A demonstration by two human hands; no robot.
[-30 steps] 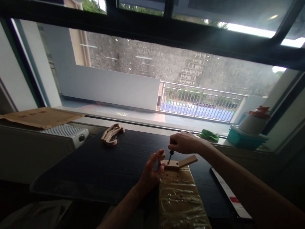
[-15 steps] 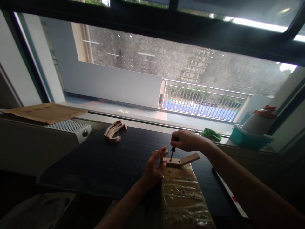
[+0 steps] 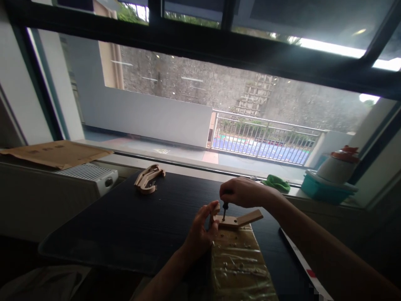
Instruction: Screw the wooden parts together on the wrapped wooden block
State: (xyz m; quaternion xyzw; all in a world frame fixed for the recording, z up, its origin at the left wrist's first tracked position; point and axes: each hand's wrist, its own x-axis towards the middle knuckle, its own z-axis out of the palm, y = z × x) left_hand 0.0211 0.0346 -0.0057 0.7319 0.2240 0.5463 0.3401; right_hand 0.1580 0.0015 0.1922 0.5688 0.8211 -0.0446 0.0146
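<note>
My right hand (image 3: pixel 239 192) is closed around the dark handle of a screwdriver (image 3: pixel 225 209), whose shaft points down. The tip meets the flat part of a bent wooden piece (image 3: pixel 250 218) that has a dark hole beside that spot. My left hand (image 3: pixel 202 228) pinches the piece's left end, where an upright wooden part (image 3: pixel 216 209) shows between thumb and fingers. Beneath the piece is a long block wrapped in clear plastic tape (image 3: pixel 234 259), with several small holes in its top.
Curved wooden pieces (image 3: pixel 148 177) with small screws beside them lie on the dark table (image 3: pixel 119 225). A brown envelope (image 3: pixel 56 152) rests at the left. On the windowsill at right are a green cloth (image 3: pixel 276 184), a teal box (image 3: pixel 327 190) and a bottle (image 3: pixel 338 166).
The whole view has tilted up slightly, so everything sits lower. Both hands keep their holds, and the screwdriver stands more upright in the same spot on the wood.
</note>
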